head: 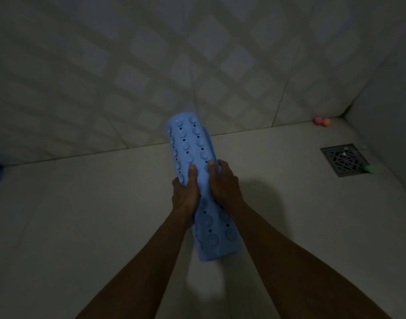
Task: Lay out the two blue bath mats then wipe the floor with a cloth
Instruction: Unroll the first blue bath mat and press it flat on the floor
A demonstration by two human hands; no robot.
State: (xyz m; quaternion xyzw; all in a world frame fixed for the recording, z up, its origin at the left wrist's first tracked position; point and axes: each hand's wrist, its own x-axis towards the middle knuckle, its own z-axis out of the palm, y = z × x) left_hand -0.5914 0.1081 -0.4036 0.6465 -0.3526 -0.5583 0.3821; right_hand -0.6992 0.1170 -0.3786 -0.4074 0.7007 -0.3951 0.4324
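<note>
Mat: we hold one rolled blue bath mat [192, 176] at frame centre, suction cups outward, above the floor [82, 226].
Left hand [184, 194]: clamped on the roll's left side.
Right hand [223, 183]: clamped on its right side.
Drain [343, 159]: right edge, set in the floor.
Small balls [321, 121]: upper right corner, pink and orange.

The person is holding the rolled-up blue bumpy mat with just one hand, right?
Not quite. The head view shows both hands on the rolled-up blue mat: the left hand and the right hand grip it side by side around its middle. It is rolled up, blue and bumpy, as you said.
</note>
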